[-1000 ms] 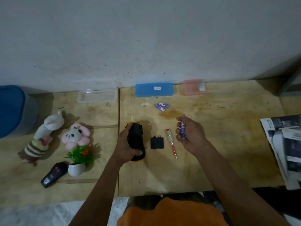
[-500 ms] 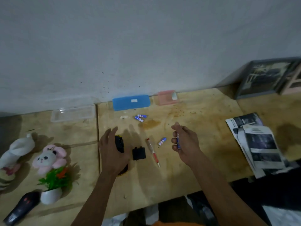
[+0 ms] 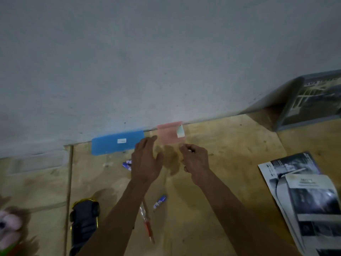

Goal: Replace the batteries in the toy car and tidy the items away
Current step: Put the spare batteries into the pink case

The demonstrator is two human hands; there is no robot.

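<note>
Head view, frame centre: left hand (image 3: 145, 161) flat, fingers spread, nearing pink box (image 3: 170, 134). Right hand (image 3: 195, 161) curled, contents unclear, probably a spent battery for disposal.

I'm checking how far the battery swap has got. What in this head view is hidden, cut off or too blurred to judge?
- Right hand: fingers curled; whether they hold a battery is hidden and blurred.
- Pink box: motion blur hides its contents and lid state.
- Toy car: left arm covers part; battery bay unreadable.
- Batteries by the left hand: partly covered, count unclear.
- Plush toy: cut by left edge.
</note>
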